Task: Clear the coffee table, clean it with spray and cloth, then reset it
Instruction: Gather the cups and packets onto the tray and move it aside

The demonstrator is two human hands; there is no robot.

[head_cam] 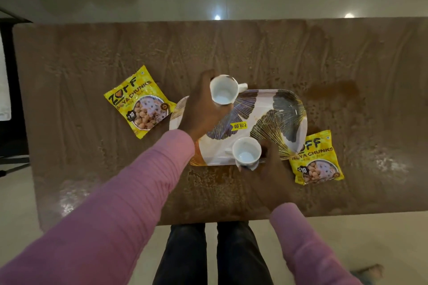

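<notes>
Fingers point(242, 169) of the right hand point(268, 169), blurred, curl round the near white ceramic cup point(246, 154), mouth up and handle pointing left, at the near rim of the rounded rectangular leaf-patterned tray point(266, 109). The tray's long axis runs left to right, along the near edge of the brown textured desk point(92, 169). The left hand point(201, 109) grips the far white ceramic cup point(223, 89) over the tray's far left corner, handle pointing right. That makes two cups and two packets. The right yellow soya-chunk packet point(318, 157) touches the tray's right end; the left yellow soya-chunk packet point(139, 102) lies just beside its left end. Open surface stretches beyond to the far edge.
</notes>
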